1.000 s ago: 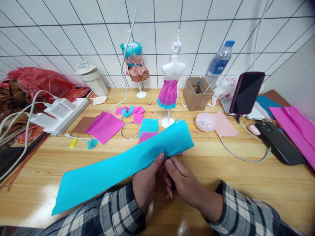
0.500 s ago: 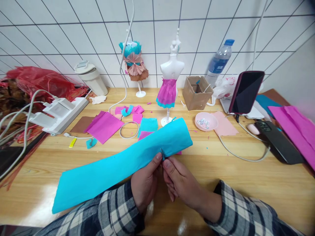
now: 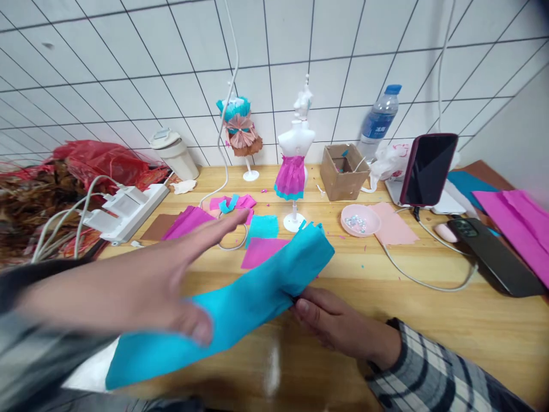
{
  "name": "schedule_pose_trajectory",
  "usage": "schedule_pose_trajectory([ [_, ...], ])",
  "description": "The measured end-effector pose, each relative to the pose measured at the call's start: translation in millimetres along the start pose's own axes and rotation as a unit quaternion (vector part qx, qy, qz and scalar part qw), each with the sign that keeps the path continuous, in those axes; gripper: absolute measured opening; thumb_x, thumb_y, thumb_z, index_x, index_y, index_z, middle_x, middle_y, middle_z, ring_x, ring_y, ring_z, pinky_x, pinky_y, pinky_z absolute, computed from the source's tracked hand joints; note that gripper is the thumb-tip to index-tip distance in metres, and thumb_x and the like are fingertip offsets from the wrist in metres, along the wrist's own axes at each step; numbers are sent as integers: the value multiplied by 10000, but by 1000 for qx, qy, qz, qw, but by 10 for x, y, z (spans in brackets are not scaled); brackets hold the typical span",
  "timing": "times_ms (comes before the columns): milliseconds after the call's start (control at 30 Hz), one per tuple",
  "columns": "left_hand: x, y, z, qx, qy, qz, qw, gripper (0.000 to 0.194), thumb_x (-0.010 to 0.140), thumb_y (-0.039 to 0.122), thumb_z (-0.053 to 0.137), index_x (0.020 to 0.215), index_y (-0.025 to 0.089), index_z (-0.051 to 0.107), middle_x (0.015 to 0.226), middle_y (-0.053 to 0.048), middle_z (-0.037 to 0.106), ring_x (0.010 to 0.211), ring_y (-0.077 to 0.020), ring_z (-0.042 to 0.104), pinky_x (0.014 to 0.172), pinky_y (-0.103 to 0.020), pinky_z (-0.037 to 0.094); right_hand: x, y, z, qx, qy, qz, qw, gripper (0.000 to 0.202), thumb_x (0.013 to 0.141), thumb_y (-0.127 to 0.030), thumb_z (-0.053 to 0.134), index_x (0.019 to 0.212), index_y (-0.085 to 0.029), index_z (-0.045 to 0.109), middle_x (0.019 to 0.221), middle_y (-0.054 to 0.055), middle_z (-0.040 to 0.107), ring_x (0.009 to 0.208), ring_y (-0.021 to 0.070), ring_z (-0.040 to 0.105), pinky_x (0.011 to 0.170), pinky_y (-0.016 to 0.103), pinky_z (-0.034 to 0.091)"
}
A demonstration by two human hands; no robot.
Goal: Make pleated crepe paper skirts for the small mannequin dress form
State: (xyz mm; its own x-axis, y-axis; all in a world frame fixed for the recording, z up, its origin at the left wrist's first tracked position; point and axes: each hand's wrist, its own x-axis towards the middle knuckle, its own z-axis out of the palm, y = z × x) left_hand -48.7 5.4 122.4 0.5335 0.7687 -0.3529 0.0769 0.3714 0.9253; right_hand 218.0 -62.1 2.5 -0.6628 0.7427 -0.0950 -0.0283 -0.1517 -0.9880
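Right hand (image 3: 332, 316) clamped on long turquoise crepe-paper strip (image 3: 257, 303), lower edge; left hand (image 3: 124, 286) blurred, thumb and fingers apart over it.

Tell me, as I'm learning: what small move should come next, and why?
Perhaps lower the left hand to steady the blue strip: that hand spreads open over it, apparently not gripping, while only the right hand seems to pinch its edge.

Wooden table (image 3: 480, 332) under box (image 3: 347, 186), bowl (image 3: 374, 222)

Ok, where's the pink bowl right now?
In the head view, the pink bowl stands right of centre, in front of the cardboard box, beside the peach paper.
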Motion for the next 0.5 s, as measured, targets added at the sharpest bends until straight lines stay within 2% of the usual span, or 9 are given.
schedule_pose_trajectory([
  [33, 113, -1, 19, 83, -1, 5, 997, 906, 523, 123, 864, 1347, 229, 503, 1442, 50, 500, 1428, -229, 272, 961, -104, 381, -4, 2, 5, 16, -3, 5, 1000, 400, 957, -573, 380, 827, -210, 484, 634, -46, 368, 534, 98, 353, 476, 221, 295],
  [67, 251, -39, 50, 154, -11, 3, 988, 1054, 403, 87, 896, 1363, 227, 484, 1472, 32, 474, 1431, -243, 271, 1002, -126, 361, -8, 7, 6, 28, -4, 9, 1000, 413, 948, -591, 385, 809, -212, 470, 620, -51, 360, 516, 94, 343, 462, 220, 286],
  [100, 397, -104, 86, 193, -41, -5, 980, 1116, 380, 72, 900, 1389, 232, 452, 1492, 1, 451, 1424, -259, 295, 1055, -195, 347, -12, 12, 4, 34, -2, 13, 999, 428, 939, -607, 389, 790, -212, 455, 610, -54, 356, 503, 91, 337, 453, 218, 278],
  [200, 743, -329, 172, 148, -159, 3, 976, 1016, 474, 142, 895, 1390, 239, 466, 1469, -65, 479, 1394, -263, 366, 1105, -303, 337, -14, 25, -7, 24, 1, 18, 1000, 458, 928, -631, 389, 762, -207, 438, 606, -55, 364, 496, 83, 332, 447, 214, 269],
  [300, 829, -438, 172, 72, -263, -50, 961, 785, 613, 324, 846, 1326, 204, 540, 1354, -109, 591, 1285, -292, 511, 1035, -365, 430, -7, 39, -2, 24, 0, 21, 999, 454, 934, -625, 380, 767, -206, 429, 613, -60, 360, 492, 75, 322, 450, 214, 268],
  [333, 814, -446, 159, 64, -271, -68, 958, 706, 636, 358, 829, 1277, 185, 586, 1283, -117, 641, 1217, -300, 571, 1001, -377, 459, -4, 46, 1, 29, 1, 23, 999, 454, 935, -625, 378, 766, -206, 422, 614, -62, 357, 488, 72, 316, 448, 214, 266],
  [400, 766, -453, 131, 65, -238, -83, 965, 554, 657, 366, 814, 1153, 163, 671, 1136, -114, 717, 1079, -299, 654, 952, -394, 493, 2, 63, 1, 44, 4, 24, 999, 462, 930, -634, 380, 755, -207, 405, 610, -67, 352, 476, 66, 302, 438, 212, 257],
  [500, 721, -490, 105, 63, -193, -70, 977, 440, 660, 344, 813, 1047, 158, 718, 1032, -102, 751, 1032, -299, 670, 957, -427, 490, 16, 94, -21, 63, 12, 28, 998, 468, 921, -645, 390, 755, -207, 393, 595, -78, 346, 456, 56, 290, 416, 205, 249],
])
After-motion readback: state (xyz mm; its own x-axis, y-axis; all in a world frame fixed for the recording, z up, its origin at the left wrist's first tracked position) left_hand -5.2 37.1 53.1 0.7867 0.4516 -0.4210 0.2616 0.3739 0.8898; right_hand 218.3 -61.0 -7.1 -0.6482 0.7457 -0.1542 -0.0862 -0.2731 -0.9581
